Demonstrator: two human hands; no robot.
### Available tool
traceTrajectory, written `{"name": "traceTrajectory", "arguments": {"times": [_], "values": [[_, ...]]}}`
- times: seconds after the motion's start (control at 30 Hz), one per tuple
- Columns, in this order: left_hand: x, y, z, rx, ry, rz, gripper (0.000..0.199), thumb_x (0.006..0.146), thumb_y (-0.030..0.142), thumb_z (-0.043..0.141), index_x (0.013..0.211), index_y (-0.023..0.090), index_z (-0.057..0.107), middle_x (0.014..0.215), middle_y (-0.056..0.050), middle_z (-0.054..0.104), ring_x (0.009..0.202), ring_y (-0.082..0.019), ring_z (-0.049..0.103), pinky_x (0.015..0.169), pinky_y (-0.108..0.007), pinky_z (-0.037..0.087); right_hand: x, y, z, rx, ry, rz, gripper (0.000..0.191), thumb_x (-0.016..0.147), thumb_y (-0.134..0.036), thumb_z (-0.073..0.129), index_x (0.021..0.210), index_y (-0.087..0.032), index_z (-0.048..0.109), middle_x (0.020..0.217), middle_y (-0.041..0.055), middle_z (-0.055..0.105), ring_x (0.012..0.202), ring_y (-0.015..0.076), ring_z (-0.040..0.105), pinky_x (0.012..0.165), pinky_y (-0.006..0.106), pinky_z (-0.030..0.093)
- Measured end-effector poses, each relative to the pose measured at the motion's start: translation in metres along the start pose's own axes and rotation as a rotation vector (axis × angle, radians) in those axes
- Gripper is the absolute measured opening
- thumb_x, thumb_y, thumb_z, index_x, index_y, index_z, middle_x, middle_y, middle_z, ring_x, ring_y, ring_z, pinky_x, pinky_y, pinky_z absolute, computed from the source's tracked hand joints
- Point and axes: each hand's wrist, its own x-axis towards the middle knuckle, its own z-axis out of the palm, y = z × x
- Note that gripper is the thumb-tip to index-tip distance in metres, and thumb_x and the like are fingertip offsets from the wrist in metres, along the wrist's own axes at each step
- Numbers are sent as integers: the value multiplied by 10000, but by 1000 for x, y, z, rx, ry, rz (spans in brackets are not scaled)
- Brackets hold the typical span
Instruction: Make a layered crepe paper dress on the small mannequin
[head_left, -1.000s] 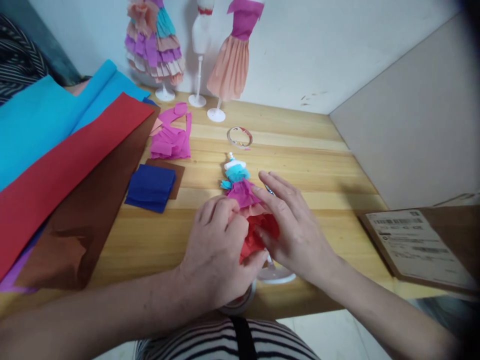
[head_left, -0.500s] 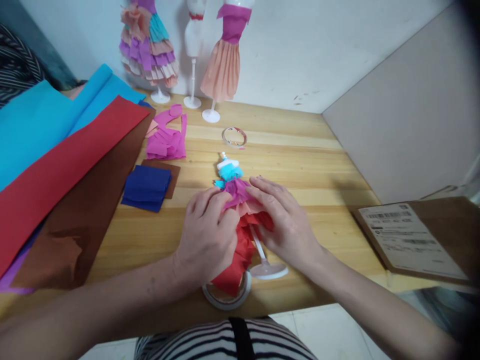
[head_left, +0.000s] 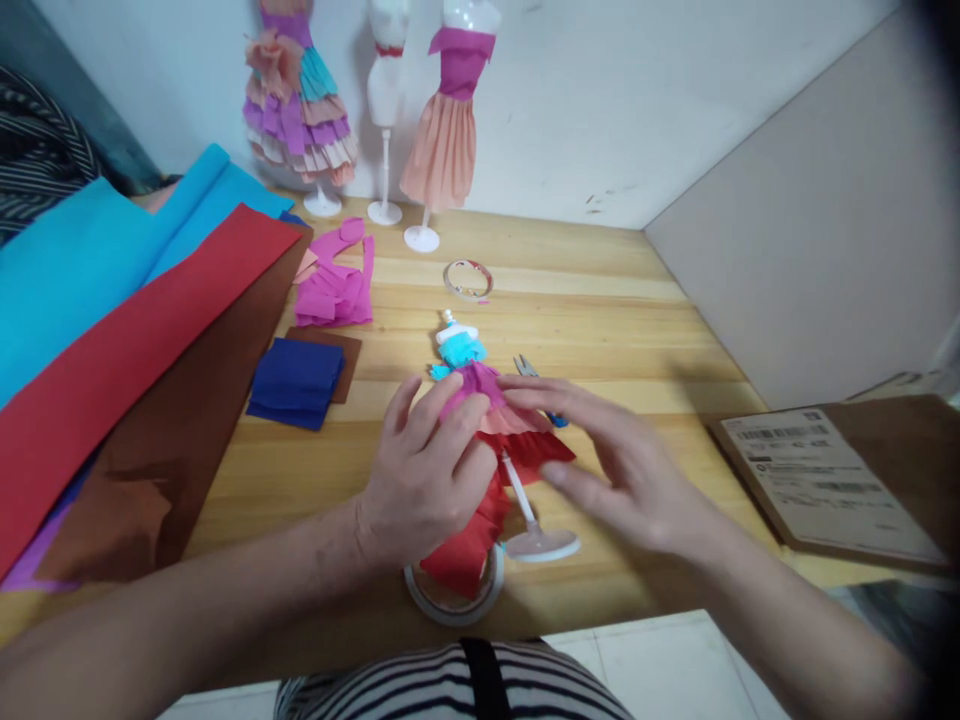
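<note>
Mannequin [head_left: 458, 335] between both hands, neck pointing away: left hand [head_left: 427, 480] curls over its paper skirt [head_left: 521, 418], seemingly steadying it, any pinch hidden; right hand [head_left: 634, 470] spreads wide opposite, perhaps giving the ruffles room, pliers [head_left: 526, 367] just beyond its fingers.

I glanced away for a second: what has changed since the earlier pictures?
The right hand has drawn back to the right, thumb and fingers spread, baring more of the red skirt layer and the pliers. The red strip, mostly hidden at first, now shows over the tape roll. The left hand stays at the skirt; the blue paper stack is unmoved.
</note>
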Motion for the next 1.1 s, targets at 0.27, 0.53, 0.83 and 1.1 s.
{"name": "traceTrajectory", "arguments": {"times": [0.27,0.53,0.83,1.1], "values": [[-5,4,8,-55,138,90,162,776,89,580,637,168,551,937,-63,693,1047,-252,600,1005,-517,448,77,42,0,-133,128,321,164,800,-268,598,861,-141,682,800,66,716,712,183,643,679,300,491],[-1,1,6,-62,158,77,160,763,59,586,645,164,560,891,-59,684,980,-239,618,966,-513,487,154,56,22,-484,-233,497,557,753,-656,565,911,-132,667,868,162,689,824,302,636,677,373,454],[-4,-5,-2,-111,136,48,143,767,41,590,712,173,573,941,-56,674,1027,-236,603,1016,-515,450,166,71,22,-137,-271,563,263,732,-268,704,555,-163,541,478,-37,441,488,98,420,490,252,316],[-3,-10,-3,-103,141,133,130,809,88,558,727,188,548,951,-41,689,1009,-209,612,1014,-496,464,164,81,18,214,-160,673,329,799,-170,645,528,-166,458,401,-65,401,375,58,364,391,216,267]]}}
